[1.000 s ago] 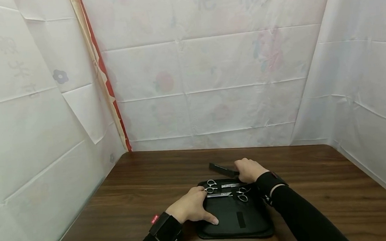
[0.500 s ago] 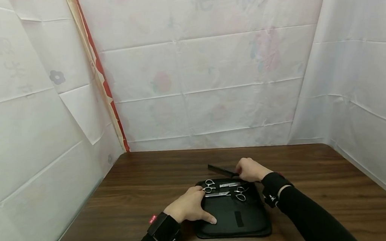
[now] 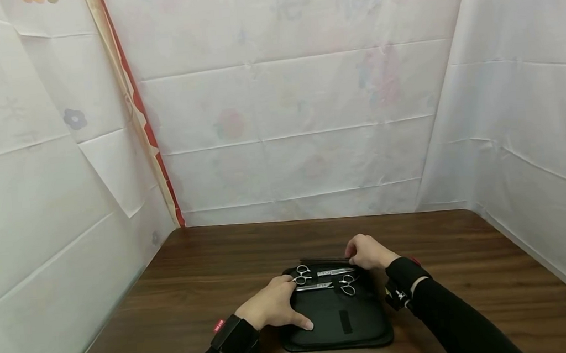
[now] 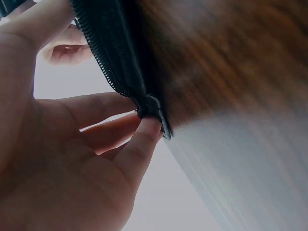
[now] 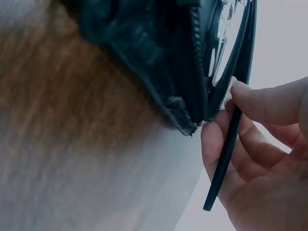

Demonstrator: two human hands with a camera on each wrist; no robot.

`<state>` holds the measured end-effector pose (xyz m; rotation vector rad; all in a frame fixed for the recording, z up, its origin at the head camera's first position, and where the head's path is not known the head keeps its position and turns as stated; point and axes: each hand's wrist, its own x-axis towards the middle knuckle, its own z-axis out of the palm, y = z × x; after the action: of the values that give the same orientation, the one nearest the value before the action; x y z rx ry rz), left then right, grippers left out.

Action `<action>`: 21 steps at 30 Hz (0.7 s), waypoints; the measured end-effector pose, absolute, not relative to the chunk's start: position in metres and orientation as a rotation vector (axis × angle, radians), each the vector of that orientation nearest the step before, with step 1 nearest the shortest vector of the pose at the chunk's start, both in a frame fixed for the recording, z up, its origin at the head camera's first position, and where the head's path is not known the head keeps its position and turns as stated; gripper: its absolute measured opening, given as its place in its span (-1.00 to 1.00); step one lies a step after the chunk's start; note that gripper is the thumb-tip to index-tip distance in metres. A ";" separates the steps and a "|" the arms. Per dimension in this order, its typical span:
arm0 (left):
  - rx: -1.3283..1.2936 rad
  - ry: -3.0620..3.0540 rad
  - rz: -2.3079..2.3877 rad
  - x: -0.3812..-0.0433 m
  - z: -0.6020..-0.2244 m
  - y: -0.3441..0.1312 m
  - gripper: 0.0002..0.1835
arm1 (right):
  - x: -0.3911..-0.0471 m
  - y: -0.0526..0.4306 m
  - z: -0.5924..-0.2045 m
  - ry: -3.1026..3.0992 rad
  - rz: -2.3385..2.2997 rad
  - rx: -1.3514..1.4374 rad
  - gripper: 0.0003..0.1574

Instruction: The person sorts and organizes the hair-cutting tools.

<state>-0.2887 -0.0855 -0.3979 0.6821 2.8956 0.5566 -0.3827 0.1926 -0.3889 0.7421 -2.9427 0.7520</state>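
A black zippered scissors case [image 3: 319,323] lies on the table, two pairs of silver scissors strapped in its far half. The farther scissors [image 3: 337,272] have their handles to the left; the nearer scissors [image 3: 316,287] have theirs to the right. My left hand [image 3: 269,304] grips the case's left side, thumb spread over the near half, other fingers at the zipped edge [image 4: 103,62]. Between thumb and fingers my right hand [image 3: 369,252] pinches a thin black comb [image 5: 224,159], seen edge-on along the case's far edge. Its teeth are hidden.
The brown wooden table [image 3: 219,253] stretches around the case on all sides. White printed sheets [image 3: 283,115] hang behind it and along both sides. A short black strap [image 3: 345,321] lies on the case's near half.
The comb has turned from slanting beyond the case to nearly level along its far edge, and lower. The left hand keeps its hold on the case; the view has shifted slightly.
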 end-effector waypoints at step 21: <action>0.648 2.871 0.563 -0.288 -0.395 -0.086 0.04 | -0.365 0.186 -0.392 -2.870 1.005 0.738 -0.91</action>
<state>-0.2883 -0.0862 -0.3953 0.6484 2.8708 0.5628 -0.3646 0.1861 -0.3919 0.7378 -2.8704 1.0051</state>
